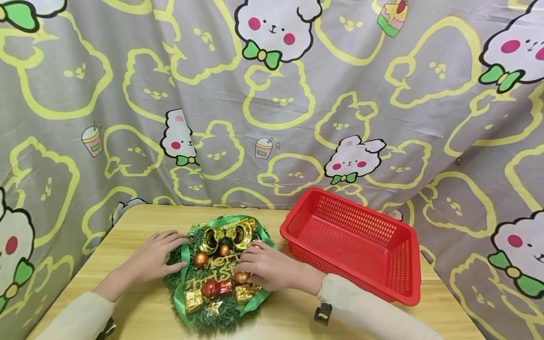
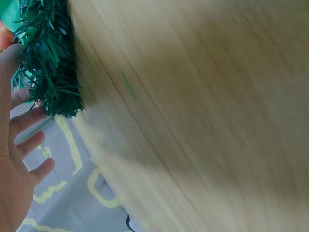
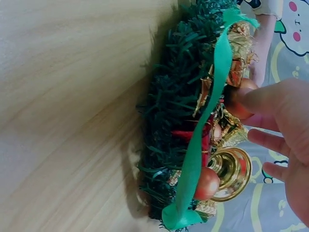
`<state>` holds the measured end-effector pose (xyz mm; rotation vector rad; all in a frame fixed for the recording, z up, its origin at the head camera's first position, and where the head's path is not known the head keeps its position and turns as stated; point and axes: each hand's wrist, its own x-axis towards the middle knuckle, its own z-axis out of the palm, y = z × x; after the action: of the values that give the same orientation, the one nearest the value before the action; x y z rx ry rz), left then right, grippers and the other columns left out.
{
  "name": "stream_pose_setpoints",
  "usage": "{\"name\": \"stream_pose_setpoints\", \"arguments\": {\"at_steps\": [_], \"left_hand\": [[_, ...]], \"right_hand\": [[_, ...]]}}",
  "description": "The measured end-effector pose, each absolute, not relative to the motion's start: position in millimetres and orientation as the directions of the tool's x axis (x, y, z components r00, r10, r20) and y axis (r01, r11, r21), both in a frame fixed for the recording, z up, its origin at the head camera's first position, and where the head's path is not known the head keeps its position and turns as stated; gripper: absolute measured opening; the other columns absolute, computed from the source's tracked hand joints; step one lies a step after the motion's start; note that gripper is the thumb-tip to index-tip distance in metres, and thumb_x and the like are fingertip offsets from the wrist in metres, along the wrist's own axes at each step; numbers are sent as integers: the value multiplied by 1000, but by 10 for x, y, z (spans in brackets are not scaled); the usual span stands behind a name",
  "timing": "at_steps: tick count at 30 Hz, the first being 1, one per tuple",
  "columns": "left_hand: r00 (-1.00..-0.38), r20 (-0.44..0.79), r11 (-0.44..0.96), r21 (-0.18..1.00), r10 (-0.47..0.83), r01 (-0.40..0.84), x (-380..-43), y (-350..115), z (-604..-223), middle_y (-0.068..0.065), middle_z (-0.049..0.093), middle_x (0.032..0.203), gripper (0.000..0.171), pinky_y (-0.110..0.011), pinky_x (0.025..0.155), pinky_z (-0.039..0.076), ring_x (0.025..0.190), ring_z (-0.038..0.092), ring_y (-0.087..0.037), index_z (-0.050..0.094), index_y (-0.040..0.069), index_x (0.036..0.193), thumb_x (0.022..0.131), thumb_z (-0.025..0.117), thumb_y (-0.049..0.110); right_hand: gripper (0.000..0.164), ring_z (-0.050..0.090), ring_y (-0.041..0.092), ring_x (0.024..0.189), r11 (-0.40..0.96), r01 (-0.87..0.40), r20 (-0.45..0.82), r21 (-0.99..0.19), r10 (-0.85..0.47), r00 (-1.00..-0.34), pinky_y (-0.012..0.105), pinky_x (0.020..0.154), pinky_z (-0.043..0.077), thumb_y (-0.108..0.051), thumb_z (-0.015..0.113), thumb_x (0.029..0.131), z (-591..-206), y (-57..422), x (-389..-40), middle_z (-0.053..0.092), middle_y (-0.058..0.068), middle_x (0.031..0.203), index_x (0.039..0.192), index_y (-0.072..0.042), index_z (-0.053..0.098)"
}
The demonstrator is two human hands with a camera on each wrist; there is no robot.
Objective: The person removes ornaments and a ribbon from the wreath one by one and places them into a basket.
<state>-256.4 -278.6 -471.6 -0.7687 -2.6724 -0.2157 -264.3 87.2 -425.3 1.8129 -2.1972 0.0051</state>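
A green tinsel Christmas wreath [image 1: 221, 323] lies flat on the table, edged with green ribbon [image 1: 180, 302]. On it are gold bells [image 1: 242, 236], gold "Merry Christmas" lettering [image 1: 216, 271], a red bauble [image 1: 211, 288], a gold star [image 1: 214, 309] and small wrapped gift boxes [image 1: 194, 300]. My right hand [image 1: 269, 269] pinches an orange-gold bauble [image 3: 247, 84] on the wreath's right side; its thumb lies against the ball in the right wrist view. Fingers extended, my left hand [image 1: 159, 257] touches the wreath's left edge. Part of the lettering is hidden by the right hand.
To the right of the wreath stands a red perforated plastic basket [image 1: 348, 236]. The light wooden table [image 1: 144, 311] backs onto a grey patterned curtain [image 1: 225, 108]. A thin green strand [image 2: 127, 85] lies on the wood.
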Motion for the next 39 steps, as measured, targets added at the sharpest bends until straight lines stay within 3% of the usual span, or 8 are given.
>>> {"name": "stream_pose_setpoints", "arguments": {"at_steps": [8,21,31,39], "left_hand": [[-803,357,845,65,477,531,-2586,-2789,-4711,-9,66,134,55,-68,105,44,129,56,-42,66,21,131,85,78,48],[-812,350,851,71,467,520,-2567,-2773,-4724,-10,66,134,58,-69,106,43,130,55,-42,66,20,130,82,79,49],[-816,340,851,79,467,519,-2578,-2764,-4713,-10,66,134,58,-69,107,43,130,54,-41,67,20,130,81,80,50],[-796,364,834,83,484,545,-2601,-2766,-4669,-11,67,129,55,-71,103,44,126,56,-44,68,20,123,78,83,47]], "right_hand": [[32,60,11,113,212,-963,259,166,-952,-165,37,109,46,-26,78,89,-4148,900,-2658,68,-9,111,120,-24,69],[32,60,12,111,218,-945,275,245,-950,-148,35,104,47,-21,79,84,-3980,961,-2625,67,-10,103,114,-25,70],[34,59,13,113,253,-926,237,281,-953,-189,45,109,48,-24,81,83,-3832,1100,-2629,68,-9,109,116,-26,71],[33,59,15,109,266,-901,215,342,-956,-201,40,106,47,-25,82,81,-3681,1190,-2670,69,-10,105,112,-27,71]]}}
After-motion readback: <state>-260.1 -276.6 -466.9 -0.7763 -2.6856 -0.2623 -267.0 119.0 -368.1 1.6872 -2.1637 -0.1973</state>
